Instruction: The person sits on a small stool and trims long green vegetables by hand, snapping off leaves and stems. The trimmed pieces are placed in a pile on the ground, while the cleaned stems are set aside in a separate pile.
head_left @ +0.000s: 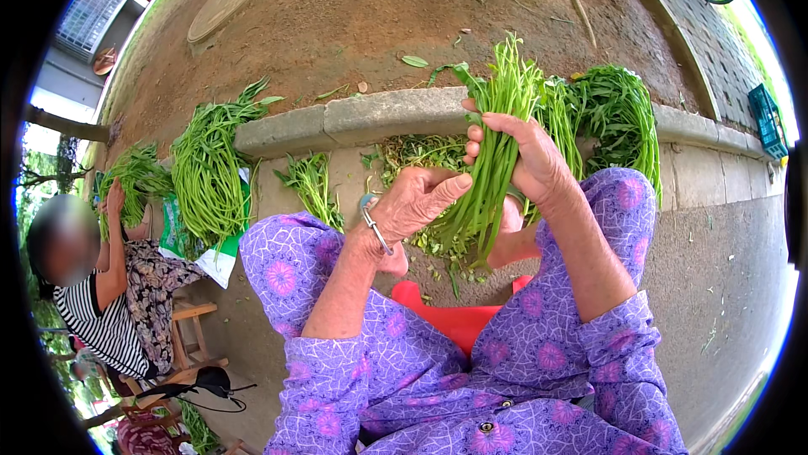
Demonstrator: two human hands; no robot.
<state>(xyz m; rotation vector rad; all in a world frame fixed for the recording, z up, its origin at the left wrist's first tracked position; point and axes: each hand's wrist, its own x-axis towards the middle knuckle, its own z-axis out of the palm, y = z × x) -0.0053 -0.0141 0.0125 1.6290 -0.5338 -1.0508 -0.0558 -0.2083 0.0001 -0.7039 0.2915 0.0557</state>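
Note:
My right hand (532, 156) is closed round a bunch of water spinach (497, 164), its fingers wrapping behind the long green stems and the thumb in front. The leafy tips point up and away, and the stem ends hang toward my feet. Just left of the stems is my left hand (421, 202), a silver bangle at its wrist. Its thumb stretches toward the bunch, while its other fingers are partly hidden under it; nothing shows in its grasp. Behind the held bunch, more water spinach (619, 114) leans on the stone kerb (396, 114).
Loose leaves (421, 156) litter the paving between my feet. A small bunch (311, 186) and a large heap of greens (210, 169) lie to the left. Beyond, a seated person (105, 287) handles greens. A red stool (446, 316) is under me; a teal crate (766, 122) stands far right.

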